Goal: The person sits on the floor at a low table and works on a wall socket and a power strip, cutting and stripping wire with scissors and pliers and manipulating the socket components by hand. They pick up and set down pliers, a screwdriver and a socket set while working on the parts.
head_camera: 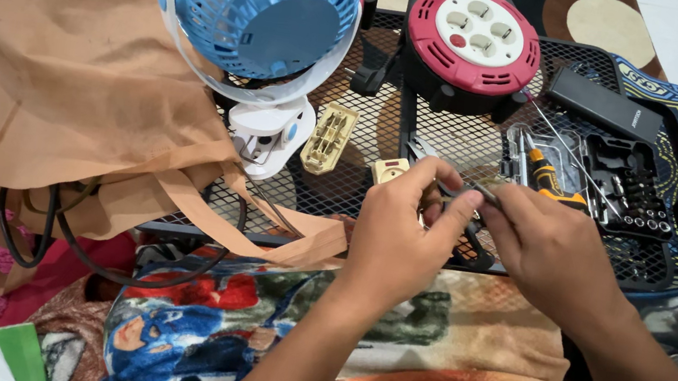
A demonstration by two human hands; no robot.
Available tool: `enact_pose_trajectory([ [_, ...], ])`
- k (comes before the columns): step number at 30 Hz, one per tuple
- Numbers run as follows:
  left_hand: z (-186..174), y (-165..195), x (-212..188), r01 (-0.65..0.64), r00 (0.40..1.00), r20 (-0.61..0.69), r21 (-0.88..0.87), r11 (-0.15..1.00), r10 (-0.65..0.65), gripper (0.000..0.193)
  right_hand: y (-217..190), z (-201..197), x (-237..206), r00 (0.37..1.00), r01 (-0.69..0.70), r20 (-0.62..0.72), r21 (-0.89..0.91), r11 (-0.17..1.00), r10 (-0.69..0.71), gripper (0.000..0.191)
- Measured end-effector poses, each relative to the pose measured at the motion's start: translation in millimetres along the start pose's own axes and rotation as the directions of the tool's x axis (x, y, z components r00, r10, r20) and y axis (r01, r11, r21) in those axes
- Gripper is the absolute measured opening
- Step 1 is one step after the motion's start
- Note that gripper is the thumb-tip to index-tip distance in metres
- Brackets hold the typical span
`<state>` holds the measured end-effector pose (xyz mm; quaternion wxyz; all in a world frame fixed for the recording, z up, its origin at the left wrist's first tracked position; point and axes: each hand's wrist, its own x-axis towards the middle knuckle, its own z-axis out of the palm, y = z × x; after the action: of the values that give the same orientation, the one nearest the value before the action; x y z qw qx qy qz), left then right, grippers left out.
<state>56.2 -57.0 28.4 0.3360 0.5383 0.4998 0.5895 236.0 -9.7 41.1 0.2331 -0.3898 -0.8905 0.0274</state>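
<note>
Over the patterned blanket (421, 361), the left hand (398, 243) pinches a small part; the right hand (548, 246) pinches a thin tool (480, 191) against it. Beyond, the plug shell (329, 138) lies opened on the mesh table (469, 143), unassembled.

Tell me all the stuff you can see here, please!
Fan: one, blue grille with white frame, far left on the mesh table.
Cable reel: one, red and black with white sockets, far middle.
Mesh table: one, black.
Cloth bag: one, tan, left, partly draped on the table.
Socket part: one, cream, beside the fan base.
Screwdriver: one, orange and black, in the open tool case.
Bit case: one, black, right.
Flat box: one, black, far right.
Blanket: one, multicoloured, near edge.
Left hand: pinching something small, too hidden to name.
Right hand: fingertips meeting the left.
</note>
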Motion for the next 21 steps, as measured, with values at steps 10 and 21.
enact_pose_trajectory([
  [10, -2.2, -1.6, -0.5, 0.063, 0.996, -0.057, -0.064, 0.996, -0.067, 0.018, 0.5, -0.7, 4.0, 0.951, -0.299, 0.134, 0.165, 0.94, 0.279, 0.018],
  [21, -7.8, -13.0, -6.0, 0.069, 0.995, -0.047, -0.306, 0.949, -0.087, 0.018, 9.3, 30.9, 26.4, 0.988, -0.108, 0.109, -0.041, 0.993, 0.112, 0.029],
])
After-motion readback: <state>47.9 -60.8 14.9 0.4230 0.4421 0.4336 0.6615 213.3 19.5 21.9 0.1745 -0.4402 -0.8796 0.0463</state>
